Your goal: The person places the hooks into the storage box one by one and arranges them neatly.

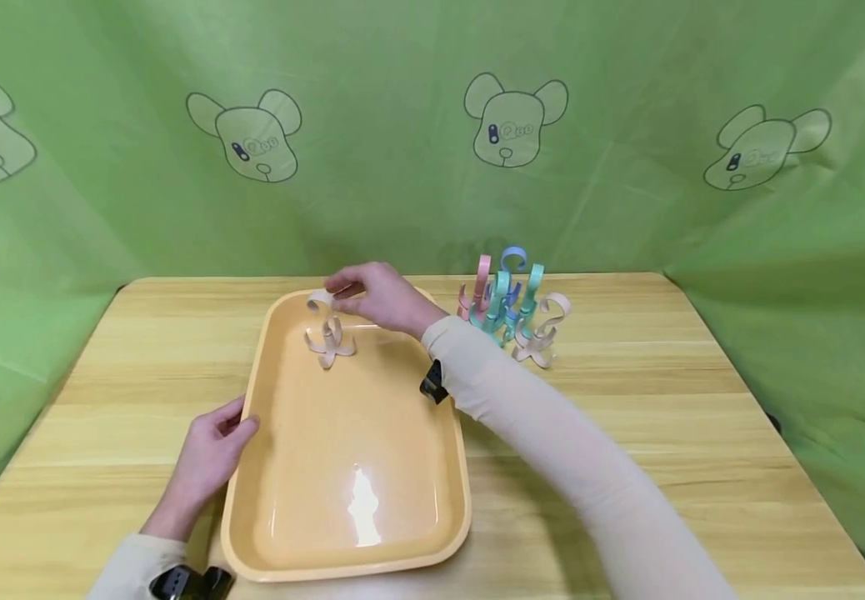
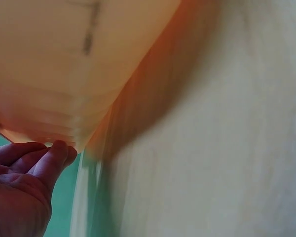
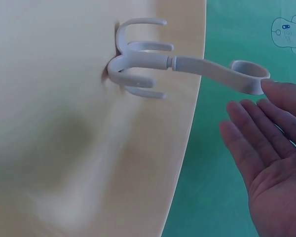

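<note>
A pale pinkish hook with several curved prongs [image 1: 330,342] [image 3: 145,60] stands upright on its prongs in the far left part of the orange tray [image 1: 327,433] [image 3: 180,148]. At its curled top is my right hand [image 1: 383,296] [image 3: 281,163], fingers loosely extended and apart from the thumb. In the right wrist view the thumb tip meets or nearly meets the curl; contact is unclear. My left hand [image 1: 207,458] [image 2: 24,187] grips the tray's left rim, thumb on top and the other fingers largely hidden beneath the edge.
Right of the tray's far end, several similar hooks stand clustered on the wooden table [image 1: 627,400]: a pink one [image 1: 482,283], a blue one [image 1: 513,254], teal ones [image 1: 532,290] and a pale one [image 1: 537,342]. A green curtain [image 1: 387,125] hangs behind the table.
</note>
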A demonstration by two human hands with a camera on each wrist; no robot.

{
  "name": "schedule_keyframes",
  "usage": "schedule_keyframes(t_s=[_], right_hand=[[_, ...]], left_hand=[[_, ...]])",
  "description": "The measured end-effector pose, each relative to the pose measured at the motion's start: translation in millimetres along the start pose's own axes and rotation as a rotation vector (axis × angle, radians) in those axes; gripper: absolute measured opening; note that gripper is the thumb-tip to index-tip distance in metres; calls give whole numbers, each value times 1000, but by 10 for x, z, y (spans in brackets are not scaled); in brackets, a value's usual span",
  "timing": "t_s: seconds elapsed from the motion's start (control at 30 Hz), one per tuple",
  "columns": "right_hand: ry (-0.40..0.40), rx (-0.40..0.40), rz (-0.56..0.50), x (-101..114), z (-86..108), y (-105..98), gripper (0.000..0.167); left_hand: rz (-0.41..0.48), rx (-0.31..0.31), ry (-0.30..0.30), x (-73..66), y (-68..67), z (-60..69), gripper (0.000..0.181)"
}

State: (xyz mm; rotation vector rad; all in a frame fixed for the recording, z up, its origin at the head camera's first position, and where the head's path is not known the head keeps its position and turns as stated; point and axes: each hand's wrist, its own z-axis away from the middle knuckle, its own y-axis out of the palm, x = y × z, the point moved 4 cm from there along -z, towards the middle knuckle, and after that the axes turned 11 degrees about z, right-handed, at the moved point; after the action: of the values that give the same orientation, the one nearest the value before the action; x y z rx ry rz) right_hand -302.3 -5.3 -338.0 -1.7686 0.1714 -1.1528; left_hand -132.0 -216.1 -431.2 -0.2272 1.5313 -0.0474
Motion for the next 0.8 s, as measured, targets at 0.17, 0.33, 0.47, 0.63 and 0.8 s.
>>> schedule_keyframes(t_s=[0.17,0.33,0.47,0.63,0.8], right_hand=[[18,-2,2,-70,50,-32,35],[20,-17,-13,-124,118,-120,34],[39,-27,-22,-174,190,-199,32],[53,-45,-35,-222,284,-276,31],[37,-76,-84,-229,410,-381,32]], left_hand=[[-20,2,17,-4,-7,16,40],[-33,9,23,-20,1,-3,39],[-27,17,22,-27,11,-14,39],[-20,16,7,-23,8,3,40],[-15,19,3,-17,2,5,40]])
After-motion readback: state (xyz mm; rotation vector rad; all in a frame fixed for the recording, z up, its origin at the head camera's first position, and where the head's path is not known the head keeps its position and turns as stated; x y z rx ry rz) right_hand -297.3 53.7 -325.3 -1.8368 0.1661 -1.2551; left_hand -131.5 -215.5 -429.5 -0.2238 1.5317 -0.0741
